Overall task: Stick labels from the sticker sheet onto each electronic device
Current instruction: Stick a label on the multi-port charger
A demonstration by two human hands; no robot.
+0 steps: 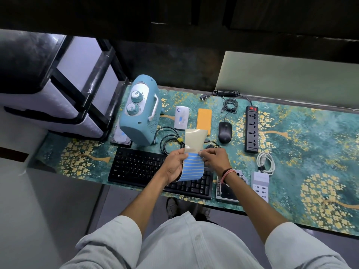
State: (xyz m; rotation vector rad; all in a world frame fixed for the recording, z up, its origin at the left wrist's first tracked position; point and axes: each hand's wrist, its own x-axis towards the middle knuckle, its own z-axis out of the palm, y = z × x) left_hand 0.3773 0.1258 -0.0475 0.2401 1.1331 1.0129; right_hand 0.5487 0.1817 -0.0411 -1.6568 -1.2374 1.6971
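- Sticker sheet (191,167) hanging above the keyboard (139,167), well off the mat, its far half already stripped to bare backing and curling up, blue labels remaining on the near half.
- Left hand (174,166) gripping the sheet's left edge, fingers curled behind it and thumb lying across the front.
- Right hand (212,157) pinching at the sheet's right edge, thumb and fingertips pressed together just where the blue rows begin; judging by that, peeling off the next label.
- Appearing already labelled: a blue strip showing on the white box (181,120), another on the flat drive (121,135) tucked under the heater (140,111).
- Showing no visible label: mouse (225,133), power strip (252,129), yellow power bank (204,121), white charger (260,184) and keyboard.
- Calling next for lifting the label free without folding it on itself, carrying it to an unlabelled device, likely something close by, then pressing it flat on a smooth face.
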